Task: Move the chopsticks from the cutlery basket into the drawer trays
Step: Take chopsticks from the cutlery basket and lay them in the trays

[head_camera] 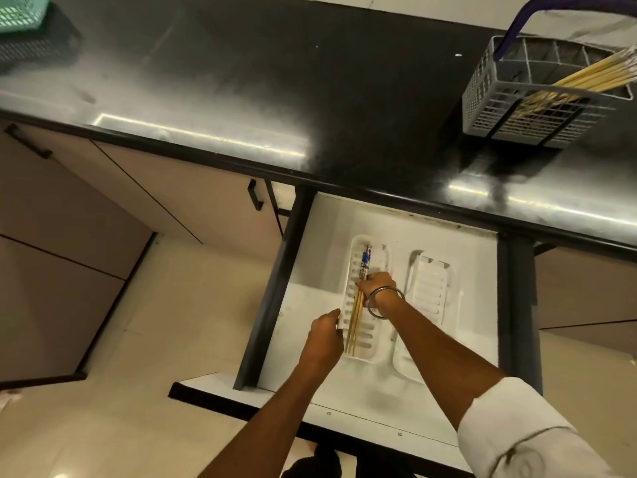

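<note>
A bundle of chopsticks (356,307) is pinched by the right hand (376,286) and laid lengthwise in the left tray (379,257) — steadied at its edge by the left hand (325,334), fingers relaxed. More are left in the cutlery basket (482,98) on the counter (241,81).

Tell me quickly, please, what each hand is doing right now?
Left hand: open, touching the left tray.
Right hand: holding chopsticks in that tray.

Right hand (375,286) fingers hidden; basket (537,98) chopstick tips cut off.
</note>
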